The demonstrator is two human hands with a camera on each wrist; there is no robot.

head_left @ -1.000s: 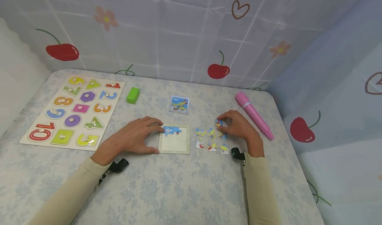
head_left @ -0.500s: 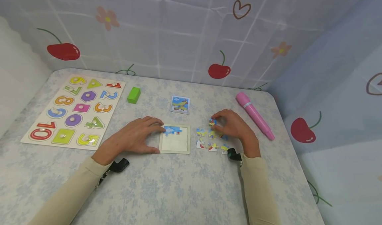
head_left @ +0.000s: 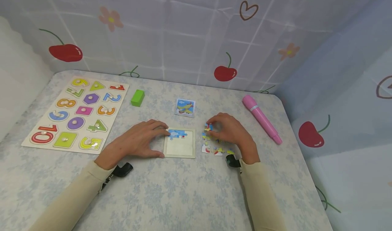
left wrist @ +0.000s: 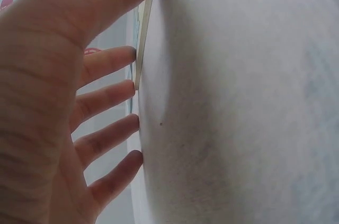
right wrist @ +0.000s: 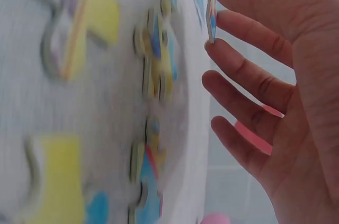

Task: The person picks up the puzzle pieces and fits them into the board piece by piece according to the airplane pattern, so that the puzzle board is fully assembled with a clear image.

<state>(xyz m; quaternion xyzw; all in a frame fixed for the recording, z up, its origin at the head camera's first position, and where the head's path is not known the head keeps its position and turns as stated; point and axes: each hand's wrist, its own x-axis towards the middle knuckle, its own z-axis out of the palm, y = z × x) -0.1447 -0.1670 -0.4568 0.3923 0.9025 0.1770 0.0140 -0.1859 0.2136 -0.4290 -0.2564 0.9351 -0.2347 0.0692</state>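
A square puzzle tray point(head_left: 180, 156) lies mid-table, with joined blue pieces point(head_left: 177, 133) along its upper left. The left hand point(head_left: 134, 141) rests at the tray's left edge, fingers spread and touching it; in the left wrist view its fingertips stand by the tray's edge point(left wrist: 143, 38). Between thumb and fingers the right hand point(head_left: 231, 130) pinches a small blue, red and yellow puzzle piece point(head_left: 208, 127), seen edge-on as a piece point(right wrist: 211, 20) in the right wrist view. Under and beside that hand lie several loose pieces point(head_left: 206, 148), some partly hidden by it.
A number and shape board point(head_left: 83, 111) lies at the left, with a green block point(head_left: 137, 98) beside it. Behind the tray is a picture card of an airplane point(head_left: 185, 108). A pink pen-like object point(head_left: 261, 118) lies at the right, and a patterned curtain stands behind the table.
The right hand has moved left with the pinched piece, from above the right side of the loose pieces to near the tray. The left hand has stayed at the tray's edge.
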